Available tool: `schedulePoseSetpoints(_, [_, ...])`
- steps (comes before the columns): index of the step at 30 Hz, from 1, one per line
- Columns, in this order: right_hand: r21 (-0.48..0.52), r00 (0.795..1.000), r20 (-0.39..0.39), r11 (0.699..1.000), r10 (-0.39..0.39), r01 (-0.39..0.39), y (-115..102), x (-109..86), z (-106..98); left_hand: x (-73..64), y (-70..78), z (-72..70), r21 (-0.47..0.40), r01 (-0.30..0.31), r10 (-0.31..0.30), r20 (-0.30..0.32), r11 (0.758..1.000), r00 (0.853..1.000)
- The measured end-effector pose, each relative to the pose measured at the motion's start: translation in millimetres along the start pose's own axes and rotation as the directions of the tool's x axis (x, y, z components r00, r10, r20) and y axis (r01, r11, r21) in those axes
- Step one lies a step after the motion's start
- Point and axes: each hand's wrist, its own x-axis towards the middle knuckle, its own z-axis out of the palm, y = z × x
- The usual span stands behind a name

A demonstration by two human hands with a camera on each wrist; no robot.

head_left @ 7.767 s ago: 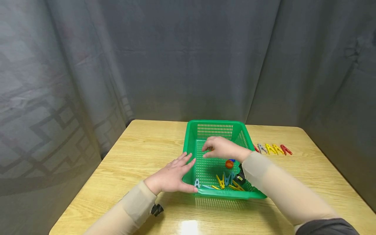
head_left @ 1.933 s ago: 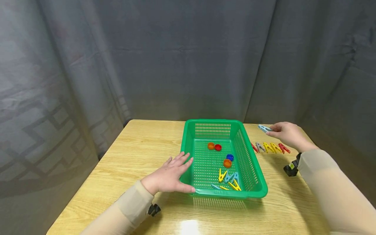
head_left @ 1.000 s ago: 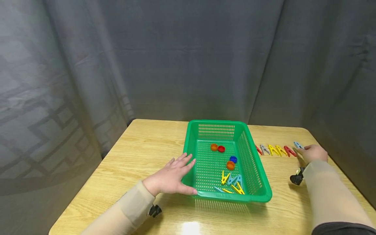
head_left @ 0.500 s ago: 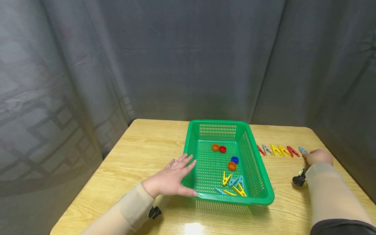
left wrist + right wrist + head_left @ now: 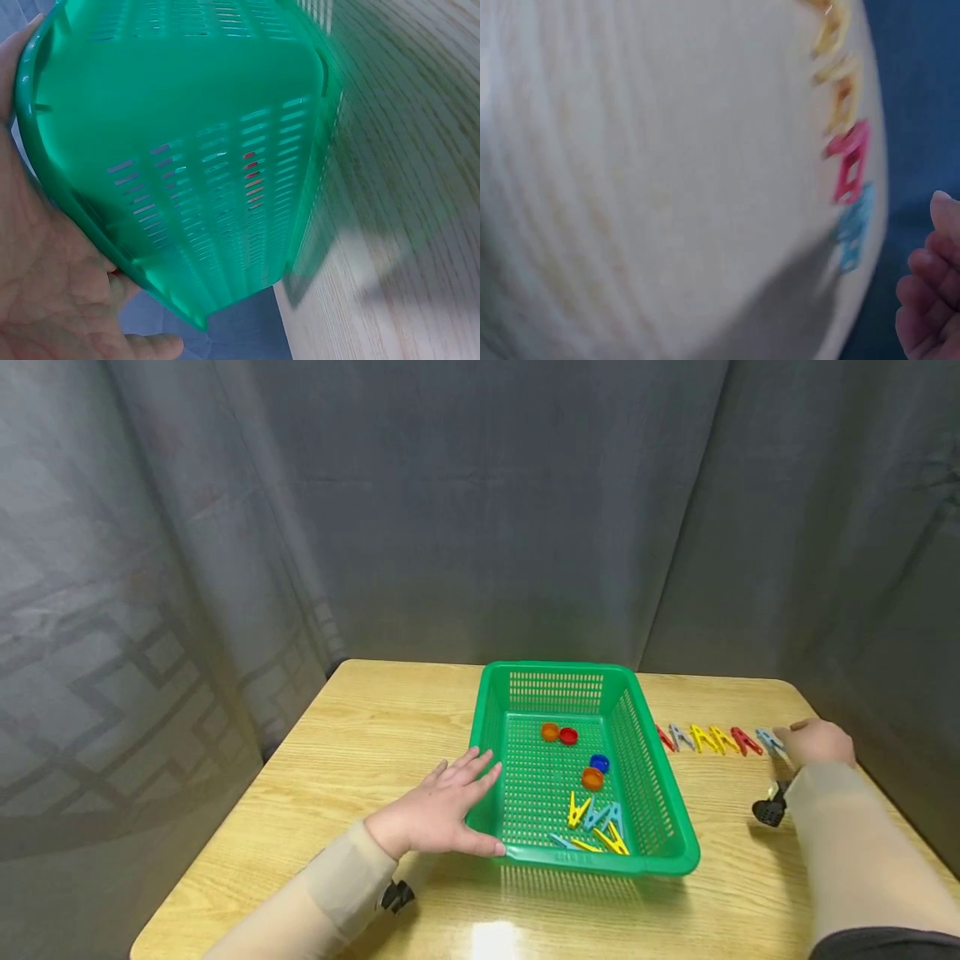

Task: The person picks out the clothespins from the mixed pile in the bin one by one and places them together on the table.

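Note:
My left hand (image 5: 442,810) rests with spread, straight fingers on the left front corner of a green plastic basket (image 5: 570,858). The left wrist view shows its palm (image 5: 52,277) against the basket's rim. On the table at the right lies a row of clothespins, ending in a light blue clothespin (image 5: 770,742) beside a red clothespin (image 5: 746,741). Just right of the blue one is my right hand (image 5: 819,743). In the right wrist view its loosely bent fingers (image 5: 922,307) hold nothing and stand apart from the blue clothespin (image 5: 855,229).
Inside the basket lie yellow and light blue clothespins, including a yellow clothespin (image 5: 577,810), plus an orange cap (image 5: 592,778), a blue cap (image 5: 599,763) and a red cap (image 5: 568,736). A grey curtain (image 5: 480,510) hangs behind the wooden table (image 5: 375,718).
My right hand carried the light blue clothespin from above the row to its right end, set it beside the red one and let go. My left hand stayed on the basket.

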Motion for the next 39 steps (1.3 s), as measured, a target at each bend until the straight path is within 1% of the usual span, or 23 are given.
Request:
schedulePoseSetpoints(2, [0.013,0.999,-0.009,0.999,-0.044,0.044,-9.8,-3.3,-5.7,-0.1,0.3,-0.4,-0.002,0.002,-0.002,0.002,1.0,1.0])
schedulePoseSetpoints(5, [0.028,0.991,-0.027,0.99,-0.134,0.135,-28.8,-8.6,-11.3,-0.3,0.5,-0.7,-0.001,0.003,-0.003,0.001,1.0,1.0])
schedulePoseSetpoints(9, [0.04,0.969,-0.05,0.969,-0.24,0.242,-59.9,-17.5,-15.6,-1.0,1.0,-1.3,-0.002,0.004,-0.004,-0.003,1.0,1.0])
schedulePoseSetpoints(11, [0.035,0.954,-0.052,0.954,-0.294,0.296,-77.6,-21.5,-17.9,-1.2,1.4,-1.7,-0.001,0.007,-0.007,-0.004,1.0,1.0])
schedulePoseSetpoints(13, [0.03,0.935,-0.044,0.935,-0.353,0.354,-96.7,-27.3,-21.1,-1.1,1.6,-1.8,0.001,0.008,-0.008,-0.007,1.0,1.0])
schedulePoseSetpoints(17, [0.03,0.881,-0.031,0.88,-0.472,0.473,-135.9,-45.1,-27.8,-0.6,1.3,-1.5,0.013,0.011,-0.01,-0.01,1.0,1.0])
schedulePoseSetpoints(19, [0.036,0.849,-0.039,0.848,-0.527,0.528,-153.8,-56.3,-28.8,-0.5,1.3,-1.5,0.014,0.011,-0.01,-0.011,1.0,1.0])
schedulePoseSetpoints(22, [0.032,0.793,-0.055,0.792,-0.607,0.609,-177.0,-73.3,-26.2,-0.6,1.0,-1.0,0.011,0.008,-0.008,-0.012,1.0,1.0])
schedulePoseSetpoints(24, [0.028,0.752,-0.048,0.752,-0.658,0.659,-190.3,-83.6,-22.1,-1.2,1.1,-0.6,0.009,0.009,-0.009,-0.013,1.0,1.0])
schedulePoseSetpoints(25, [0.027,0.734,-0.031,0.733,-0.679,0.679,-196.4,-88.8,-19.8,-1.2,1.3,-0.3,0.009,0.008,-0.008,-0.015,1.0,1.0])
schedulePoseSetpoints(28, [0.02,0.681,0.032,0.682,-0.731,0.731,-213.2,-103.4,-9.4,-0.9,1.5,0.3,0.01,0.005,-0.005,-0.018,1.0,1.0])
schedulePoseSetpoints(31, [0.018,0.615,0.118,0.621,-0.78,0.784,-226.6,-117.0,3.2,0.3,1.3,0.6,0.01,0.005,-0.005,-0.018,1.0,1.0])
schedulePoseSetpoints(34, [0.02,0.533,0.201,0.547,-0.822,0.837,-236.1,-125.2,17.0,1.6,1.2,0.4,0.009,0.009,-0.009,-0.014,1.0,1.0])
schedulePoseSetpoints(36, [0.027,0.483,0.26,0.507,-0.836,0.862,-240.4,-128.6,25.9,2.0,1.4,0.4,0.007,0.01,-0.01,-0.012,1.0,1.0])
schedulePoseSetpoints(39, [0.033,0.418,0.348,0.457,-0.839,0.889,-244.2,-130.3,38.6,2.0,2.6,-0.1,-0.002,0.01,-0.01,-0.007,1.0,1.0])
